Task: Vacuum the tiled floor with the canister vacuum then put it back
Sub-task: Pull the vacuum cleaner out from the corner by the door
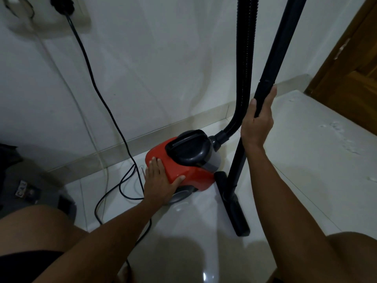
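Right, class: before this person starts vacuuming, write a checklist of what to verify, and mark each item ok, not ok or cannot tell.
1. Plug in wall socket: ok, black cord runs down to the floor.
2. Right hand grips the tube: ok.
3. Left hand on the red vacuum: ok, resting flat on its rear.
4. Floor head flat on the tiles: ok.
5. Hose joined to vacuum: ok.
6. Cord clear of the path: not ok, it loops beside the vacuum.
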